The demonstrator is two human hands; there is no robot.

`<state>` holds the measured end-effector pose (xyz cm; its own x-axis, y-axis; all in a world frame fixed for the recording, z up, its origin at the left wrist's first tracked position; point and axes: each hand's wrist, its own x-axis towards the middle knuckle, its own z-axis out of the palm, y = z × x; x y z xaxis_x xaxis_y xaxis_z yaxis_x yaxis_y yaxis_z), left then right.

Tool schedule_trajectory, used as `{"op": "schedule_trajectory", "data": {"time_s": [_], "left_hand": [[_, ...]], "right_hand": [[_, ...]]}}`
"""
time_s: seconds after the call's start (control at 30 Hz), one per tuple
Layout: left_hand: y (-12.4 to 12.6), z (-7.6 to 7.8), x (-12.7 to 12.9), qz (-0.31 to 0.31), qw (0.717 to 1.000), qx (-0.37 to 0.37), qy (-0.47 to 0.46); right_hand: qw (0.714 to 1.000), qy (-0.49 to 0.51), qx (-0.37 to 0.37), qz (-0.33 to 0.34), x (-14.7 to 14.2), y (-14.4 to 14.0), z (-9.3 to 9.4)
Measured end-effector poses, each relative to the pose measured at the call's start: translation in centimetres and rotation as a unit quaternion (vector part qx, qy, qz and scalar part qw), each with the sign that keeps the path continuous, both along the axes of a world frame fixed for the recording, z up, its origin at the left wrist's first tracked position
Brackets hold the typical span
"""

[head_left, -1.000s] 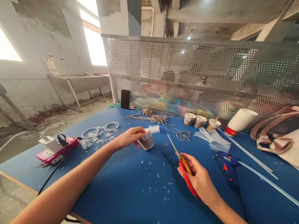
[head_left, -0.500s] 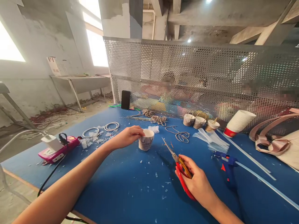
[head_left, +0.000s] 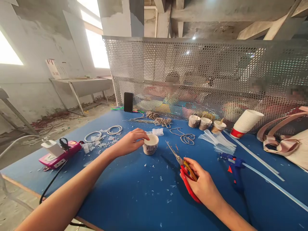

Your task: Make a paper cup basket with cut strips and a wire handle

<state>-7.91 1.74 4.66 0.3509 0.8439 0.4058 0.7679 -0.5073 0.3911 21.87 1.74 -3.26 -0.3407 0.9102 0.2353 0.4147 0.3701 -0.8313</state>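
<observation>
My left hand (head_left: 131, 141) reaches across to a small cup (head_left: 150, 149) that stands upright on the blue table (head_left: 134, 192). Its thumb and fingertips are closed at the cup's left rim. The cup has a white inside and a rough greyish wrapping around its outside. To the right of the cup, my right hand (head_left: 202, 183) holds a pair of scissors (head_left: 179, 160) by their red and yellow-brown handles. The metal blades point up and left, apart from the cup, and look nearly closed. White scraps lie between the hands.
Three wrapped cups (head_left: 205, 124), stacked paper cups (head_left: 247, 123) and clear strips (head_left: 218, 142) lie at right, near a blue glue gun (head_left: 234, 163). Cord bundles (head_left: 162, 122) and a phone (head_left: 128, 102) are behind. A pink power strip (head_left: 60, 155) is left; a perforated screen (head_left: 154, 64) borders the table.
The view has shifted slightly. My left hand's fingers have moved a little at the cup's rim. My right hand still holds the scissors in nearly the same place.
</observation>
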Motion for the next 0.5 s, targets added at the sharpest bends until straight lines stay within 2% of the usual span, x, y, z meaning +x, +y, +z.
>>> {"op": "schedule_trajectory", "data": {"time_s": [0.33, 0.4, 0.5], "left_hand": [[-0.6, 0.4, 0.3, -0.001, 0.995, 0.074, 0.070], [-0.6, 0.7, -0.1, 0.016, 0.993, 0.085, 0.079], [-0.5, 1.1, -0.9, 0.073, 0.990, 0.106, 0.062]], "right_hand": [[1.000, 0.008, -0.002, -0.005, -0.1, 0.2, -0.1], [0.999, 0.027, -0.017, -0.006, -0.2, 0.3, 0.0], [0.998, 0.044, -0.031, -0.011, -0.3, 0.5, 0.0]]}}
